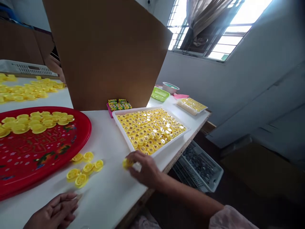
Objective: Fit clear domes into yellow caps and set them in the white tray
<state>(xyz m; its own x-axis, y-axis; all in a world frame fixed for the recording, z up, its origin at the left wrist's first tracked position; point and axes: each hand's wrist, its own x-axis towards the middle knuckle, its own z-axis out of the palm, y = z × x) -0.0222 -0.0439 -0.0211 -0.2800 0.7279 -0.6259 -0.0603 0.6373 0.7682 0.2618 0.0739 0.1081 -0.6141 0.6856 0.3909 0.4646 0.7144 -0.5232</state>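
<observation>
My right hand (pixel 145 168) pinches a small round yellow piece (pixel 127 163) over the white table, beside the near corner of a white tray (pixel 130 143). Rows of yellow discs with dark printed centres (pixel 150 128) fill that tray. Several loose yellow pieces (pixel 88 168) lie between the tray and a round red tray (pixel 83 127), which holds more yellow pieces (pixel 38 122) toward its back. At the lower left is my left hand (pixel 57 211), its fingers drawn together at the tips; what they hold, if anything, is too small to make out.
A tall brown board (pixel 111 54) stands behind the trays, with a pink basket of small packs (pixel 119 104) at its foot. Farther right are a green basket (pixel 160 94), a bowl (pixel 170 87) and another filled tray (pixel 192 105). Crates (pixel 200 165) sit below. Another person's arm (pixel 54 65) shows at left.
</observation>
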